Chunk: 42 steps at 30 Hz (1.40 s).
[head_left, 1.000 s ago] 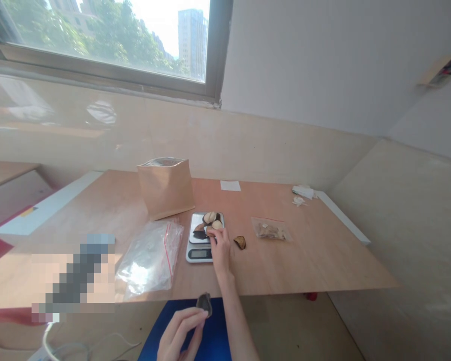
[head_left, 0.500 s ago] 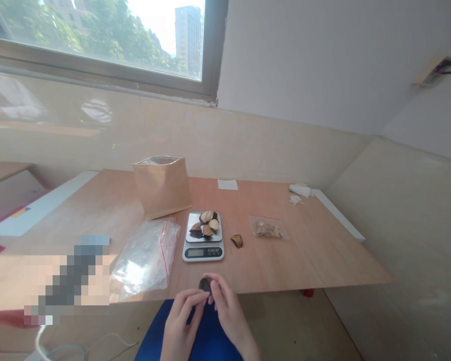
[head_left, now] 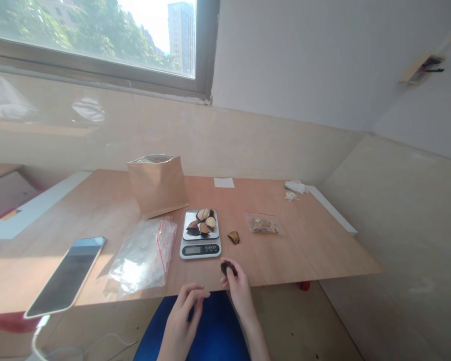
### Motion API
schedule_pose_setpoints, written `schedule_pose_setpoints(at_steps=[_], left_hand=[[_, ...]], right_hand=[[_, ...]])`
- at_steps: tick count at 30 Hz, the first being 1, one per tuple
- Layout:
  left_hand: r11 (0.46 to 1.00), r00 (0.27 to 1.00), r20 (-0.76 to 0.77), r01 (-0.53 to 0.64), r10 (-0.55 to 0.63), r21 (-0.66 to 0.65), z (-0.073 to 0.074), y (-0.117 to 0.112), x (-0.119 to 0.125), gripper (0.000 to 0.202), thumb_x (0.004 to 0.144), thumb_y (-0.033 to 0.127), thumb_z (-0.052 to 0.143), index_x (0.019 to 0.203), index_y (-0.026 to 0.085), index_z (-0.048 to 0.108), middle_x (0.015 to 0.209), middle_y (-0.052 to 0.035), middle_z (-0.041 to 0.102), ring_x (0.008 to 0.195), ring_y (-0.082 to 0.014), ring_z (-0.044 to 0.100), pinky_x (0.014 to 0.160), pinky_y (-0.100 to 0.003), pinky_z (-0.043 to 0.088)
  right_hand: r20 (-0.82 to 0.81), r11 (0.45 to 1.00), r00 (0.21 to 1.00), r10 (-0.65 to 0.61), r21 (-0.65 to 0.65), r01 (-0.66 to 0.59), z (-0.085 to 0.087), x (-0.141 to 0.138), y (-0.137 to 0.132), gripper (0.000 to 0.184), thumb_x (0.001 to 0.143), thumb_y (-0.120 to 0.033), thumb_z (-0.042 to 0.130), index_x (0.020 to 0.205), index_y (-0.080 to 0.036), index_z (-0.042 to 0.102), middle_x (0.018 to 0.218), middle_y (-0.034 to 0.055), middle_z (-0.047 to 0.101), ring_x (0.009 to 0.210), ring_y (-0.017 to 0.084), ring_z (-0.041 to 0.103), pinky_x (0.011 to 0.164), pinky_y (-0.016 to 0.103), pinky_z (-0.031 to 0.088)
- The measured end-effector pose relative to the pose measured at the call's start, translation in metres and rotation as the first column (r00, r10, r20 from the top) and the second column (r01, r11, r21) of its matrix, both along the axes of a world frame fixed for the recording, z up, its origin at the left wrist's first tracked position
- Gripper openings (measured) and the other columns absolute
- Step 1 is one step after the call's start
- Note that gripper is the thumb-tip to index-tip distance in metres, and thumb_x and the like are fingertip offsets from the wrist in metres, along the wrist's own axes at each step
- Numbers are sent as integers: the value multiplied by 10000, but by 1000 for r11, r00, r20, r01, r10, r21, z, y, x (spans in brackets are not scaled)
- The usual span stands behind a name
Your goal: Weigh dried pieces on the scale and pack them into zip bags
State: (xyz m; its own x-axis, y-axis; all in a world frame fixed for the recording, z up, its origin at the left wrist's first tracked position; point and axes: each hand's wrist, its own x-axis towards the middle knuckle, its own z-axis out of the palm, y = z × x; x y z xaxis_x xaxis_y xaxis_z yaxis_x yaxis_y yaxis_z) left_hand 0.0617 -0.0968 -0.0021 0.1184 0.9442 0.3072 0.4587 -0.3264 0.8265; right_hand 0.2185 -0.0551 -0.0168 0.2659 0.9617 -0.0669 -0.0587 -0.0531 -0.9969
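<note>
My right hand (head_left: 235,278) has a small, rounded, near-black piece (head_left: 228,268) pinched between thumb and fingers, at the front edge of the light-brown wooden worktop (head_left: 315,245); can't tell if the knuckles touch the wood. My left hand (head_left: 186,308) is loosely curled, nothing visible in it, just off the front edge, well apart from that piece.

Ahead, near the middle of the front edge: white rectangular digital scale (head_left: 203,249) with a silver plate, bearing several dark-skinned, pale-faced chunks (head_left: 204,229). Display reading too small to tell. Just right of it, one brown wrinkled loose piece (head_left: 233,237) on the wood. Further toward the right edge, clear red-zip pouch (head_left: 263,224) of brownish bits, lying flat.

Left of scale: flat clear plastic bags with a red strip (head_left: 143,258), reaching near the front edge. Behind them, upright tan paper bag (head_left: 158,185), top open. Black-screened phone (head_left: 65,278) at the front-left corner, white cable (head_left: 39,341) plugged in.
</note>
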Motion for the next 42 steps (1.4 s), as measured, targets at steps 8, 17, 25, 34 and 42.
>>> schedule_pose_setpoints(at_steps=[8,17,25,34,42], left_hand=[[996,996,30,-85,86,-37,3,3,-29,249,873,334,435,855,239,664,943,-69,635,786,-165,649,518,-198,517],[983,983,61,-174,171,54,11,10,-34,218,860,298,457,809,227,656,895,-56,633,820,-156,647,585,-197,526],[964,976,70,-216,207,155,35,22,-30,167,857,254,471,827,228,634,904,-46,613,864,-151,622,664,-219,526],[850,896,53,-435,440,299,73,48,-63,143,852,273,485,835,217,616,908,-35,611,869,-163,589,632,-244,491],[654,773,82,-584,630,481,129,124,-79,200,854,193,462,971,163,621,1065,-83,606,1060,-208,528,896,-382,442]], right_hand=[[353,969,911,-213,194,152,-6,26,70,384,798,-373,462,1058,-122,592,972,153,636,661,187,611,612,351,533],[644,906,681,-348,417,69,-2,-12,36,262,891,-187,373,1056,-174,576,1090,132,516,1067,227,529,901,408,457],[878,907,451,-161,312,-284,28,-72,65,436,851,-90,411,1272,-148,506,1362,146,468,1267,297,389,1023,498,358],[937,911,318,-145,252,-326,28,-92,95,334,827,4,417,1021,-154,638,1053,140,629,1042,258,548,984,470,387],[785,881,614,-82,345,-323,37,-71,71,330,819,7,412,907,-202,652,888,42,669,864,187,609,797,318,478]])
